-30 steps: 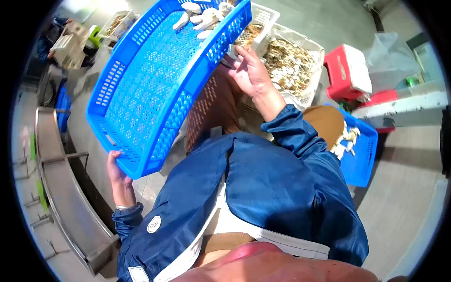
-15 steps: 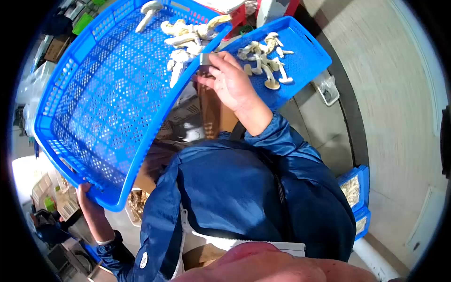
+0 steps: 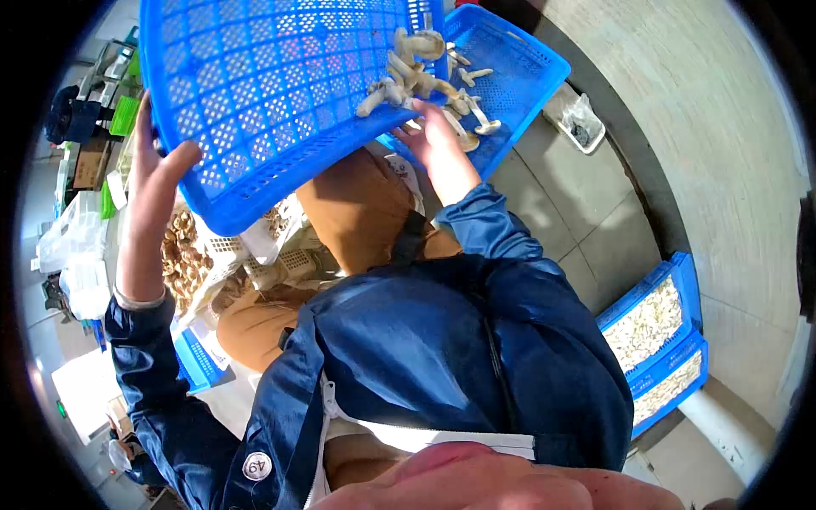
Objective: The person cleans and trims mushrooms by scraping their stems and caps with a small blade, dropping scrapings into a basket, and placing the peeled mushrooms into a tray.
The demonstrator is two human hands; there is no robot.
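A blue plastic basket is held tilted in the air, lower toward the right. My left hand grips its left end, the thumb pressed along the outside. At the near right edge, my right hand holds the rim, its fingers partly hidden by the basket. Pale mushrooms are bunched at the basket's right end, close to my right hand. Below and beyond it lies a second blue tray with several mushrooms in it.
Brown mushrooms fill a container on the left, beside light perforated baskets. Two blue trays of pale pieces stand at the right. A small white tray with a plastic bag is on the tiled floor.
The basket has tipped and moved up and right; its mushrooms have slid to the right end above the second tray. My left hand has risen with it, and my right hand has shifted right and down.
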